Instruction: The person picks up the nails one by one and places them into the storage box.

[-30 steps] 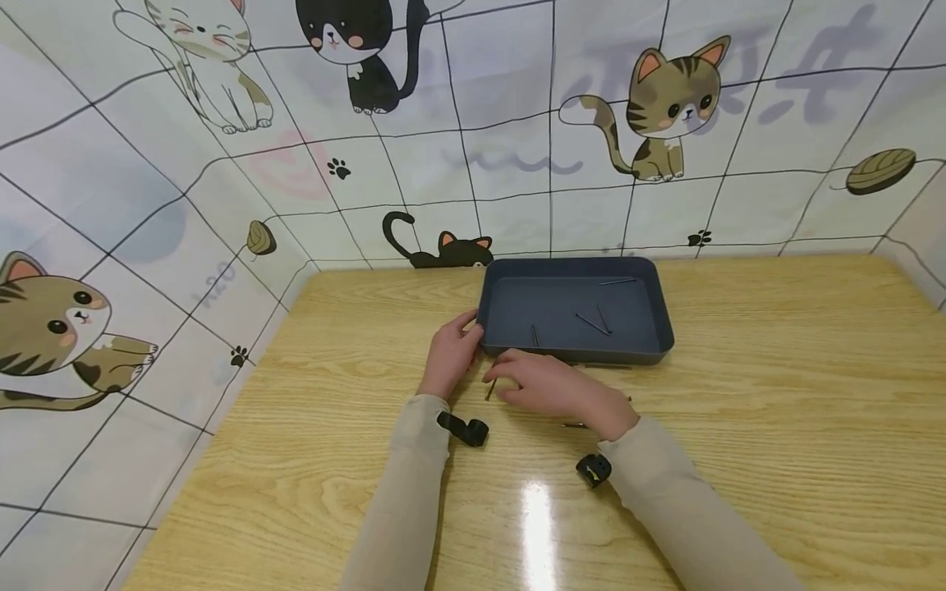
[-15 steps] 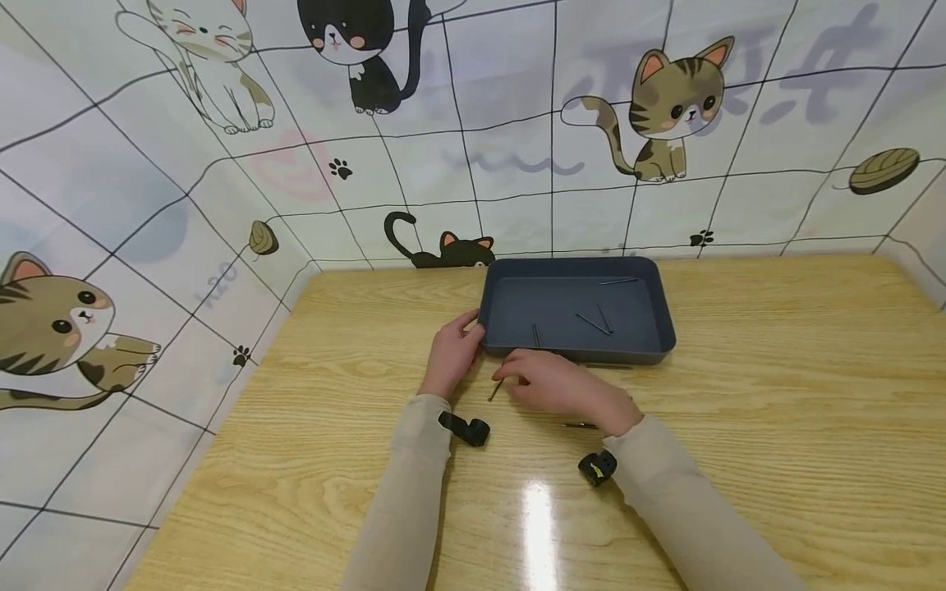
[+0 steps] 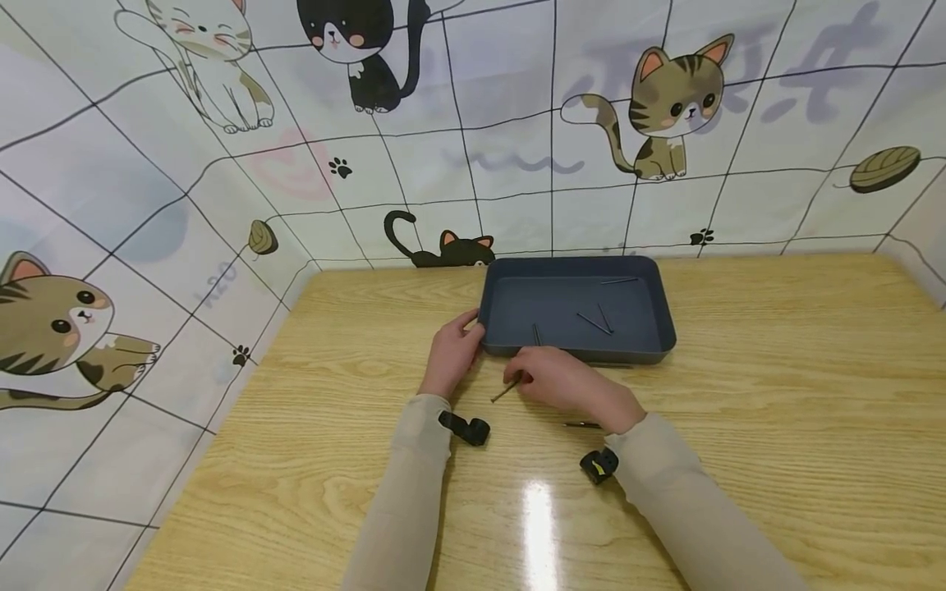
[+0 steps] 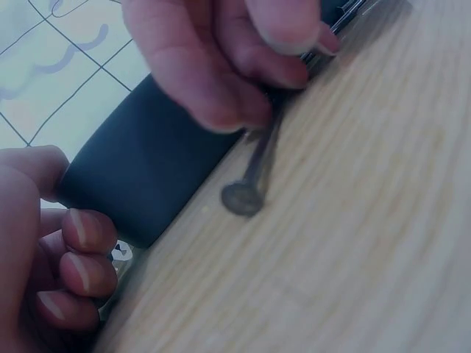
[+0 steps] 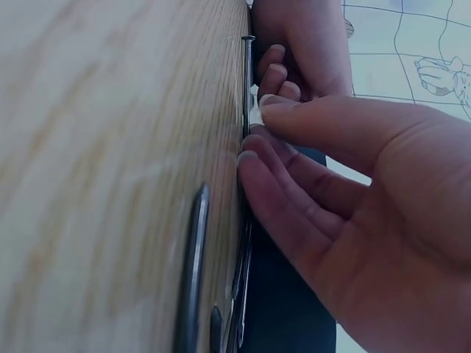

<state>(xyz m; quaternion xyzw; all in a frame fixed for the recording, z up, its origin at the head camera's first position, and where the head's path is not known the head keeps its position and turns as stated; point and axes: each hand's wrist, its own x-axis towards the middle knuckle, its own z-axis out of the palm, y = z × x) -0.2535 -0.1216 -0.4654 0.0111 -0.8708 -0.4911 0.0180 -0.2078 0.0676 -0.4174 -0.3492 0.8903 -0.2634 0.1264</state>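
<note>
A nail just in front of the tray, flat a second ago, is now pinched and tilted up by the right hand, so pickup is judged underway; the tray's corner is held by the left hand.

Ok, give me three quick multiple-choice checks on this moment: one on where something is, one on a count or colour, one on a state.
1. Where is the left hand?
A. at the tray's near-left corner
B. inside the tray
C. flat on the table's far right side

2. How many nails lie inside the dark tray?
A. none
B. four
C. ten

3. What is the right hand doing?
A. lying flat, holding nothing
B. pinching a nail on the table
C. lifting the tray

Answers: 1 A, its fingers sit against that corner; 2 B, the head view shows four; 3 B, the fingertips close on the nail's shaft.
</note>
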